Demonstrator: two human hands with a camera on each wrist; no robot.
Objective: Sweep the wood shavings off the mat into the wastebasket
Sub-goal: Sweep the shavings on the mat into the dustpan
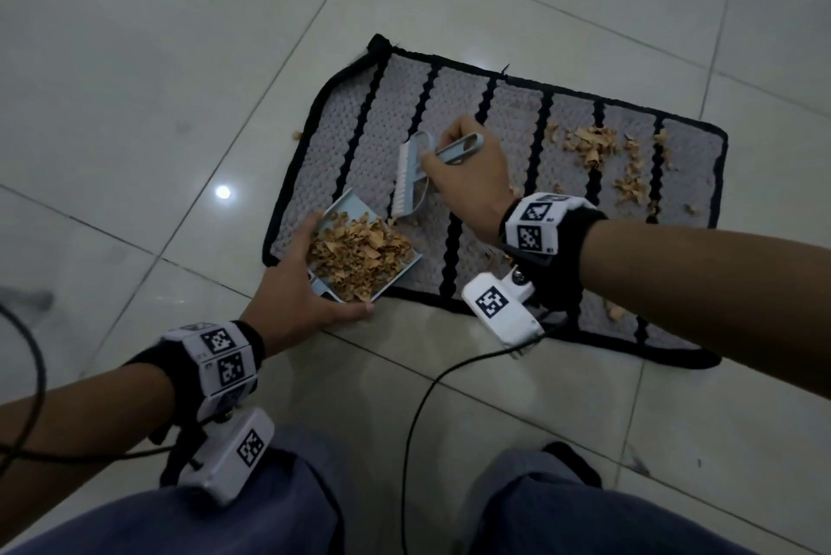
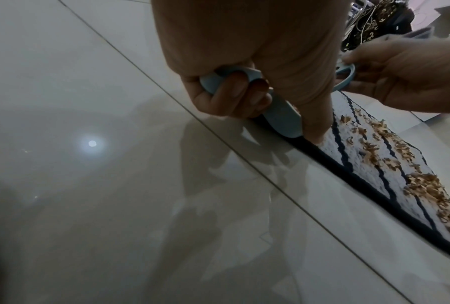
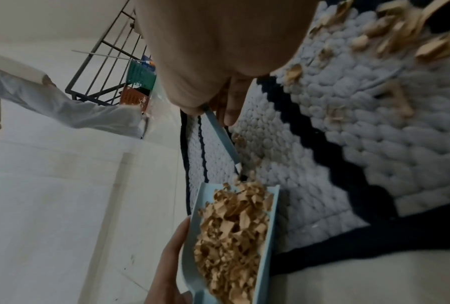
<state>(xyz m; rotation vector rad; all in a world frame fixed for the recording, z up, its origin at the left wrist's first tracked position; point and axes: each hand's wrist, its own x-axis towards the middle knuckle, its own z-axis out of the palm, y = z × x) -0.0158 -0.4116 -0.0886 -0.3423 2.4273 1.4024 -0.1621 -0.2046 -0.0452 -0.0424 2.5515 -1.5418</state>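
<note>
Dustpan (image 1: pixel 391 271) heaped with wood shavings (image 1: pixel 359 255), left hand (image 1: pixel 294 298) fingers gripping it at mat's (image 1: pixel 517 114) 8 o'clock corner. Right hand (image 1: pixel 463 174) fingers grip brush (image 1: pixel 411 179). Loose shavings (image 1: pixel 589 145) remain at 2 o'clock. Only right wrist view shows crates (image 3: pixel 138 86).

A grey knobbly mat (image 1: pixel 508 177) with black stripes and border is laid flat on the floor. Tan curled wood shavings (image 1: pixel 593 145) are scattered over its right part; more shavings are heaped at its near left corner.
</note>
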